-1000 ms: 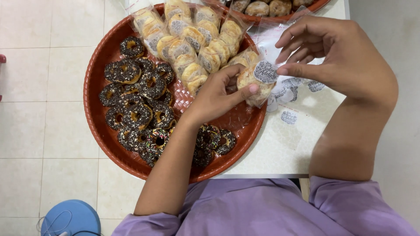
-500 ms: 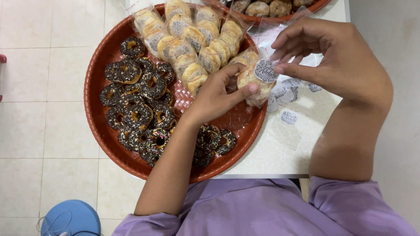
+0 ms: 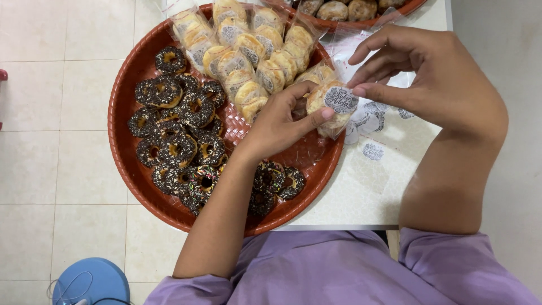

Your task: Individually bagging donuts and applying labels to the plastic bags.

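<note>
A pale table (image 3: 389,186) carries a round red woven tray (image 3: 127,169) that overhangs its left edge. A second red tray (image 3: 361,24) sits at the far edge. Round stickers (image 3: 372,151) lie near the middle.

A home baking set-up: round red tray (image 3: 127,169) of doughnuts (image 3: 175,147), wrapped pastries (image 3: 248,51), tiled floor (image 3: 51,141).

both hands, left hand (image 3: 276,127) and right hand (image 3: 435,79), are gripping a wrapped pastry (image 3: 333,107) just beside the red tray's (image 3: 130,169) rim, sticker sheet (image 3: 372,121) lying underneath.
</note>
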